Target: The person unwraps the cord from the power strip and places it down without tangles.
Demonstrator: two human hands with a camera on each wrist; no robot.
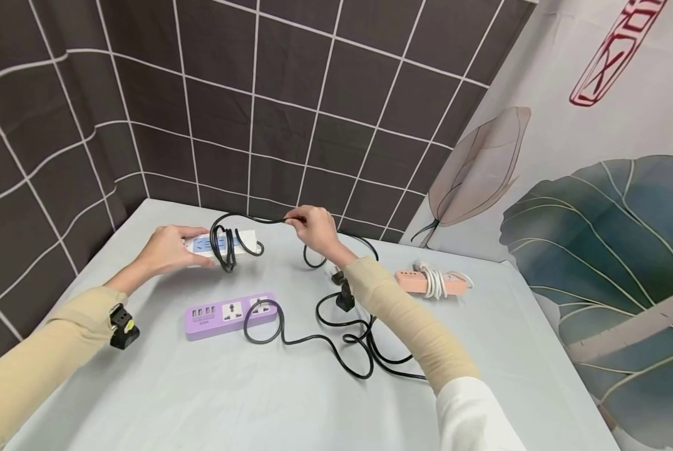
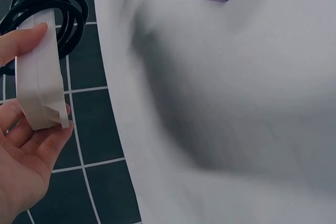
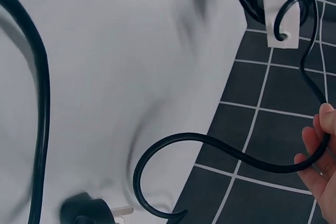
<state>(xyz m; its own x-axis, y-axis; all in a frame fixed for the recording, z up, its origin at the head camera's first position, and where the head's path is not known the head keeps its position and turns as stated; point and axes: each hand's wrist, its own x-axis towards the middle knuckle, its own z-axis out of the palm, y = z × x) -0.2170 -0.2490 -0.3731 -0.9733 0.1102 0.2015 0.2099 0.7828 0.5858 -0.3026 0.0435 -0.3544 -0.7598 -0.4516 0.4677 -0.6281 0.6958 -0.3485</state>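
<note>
My left hand (image 1: 169, 250) grips one end of a white power strip (image 1: 248, 240) with blue sockets, lifted above the table. Loops of its black cord (image 1: 230, 247) are wound around the strip's middle. In the left wrist view, the thumb lies along the white casing (image 2: 39, 77) and the other fingers are under its end. To the right, my right hand (image 1: 316, 230) pinches the black cord, which runs from the wound loops to the fingers. Beyond the fingers, the right wrist view shows the cord (image 3: 184, 137) hanging in a loose curve toward the table.
A purple power strip (image 1: 212, 319) lies in front, its black cord (image 1: 336, 351) sprawling rightward. Black plugs (image 1: 344, 297) rest near the right forearm. A pink power strip (image 1: 456, 287) wrapped in white cord (image 1: 436, 283) lies at the right. A dark tiled backdrop (image 1: 285, 125) rises behind the table.
</note>
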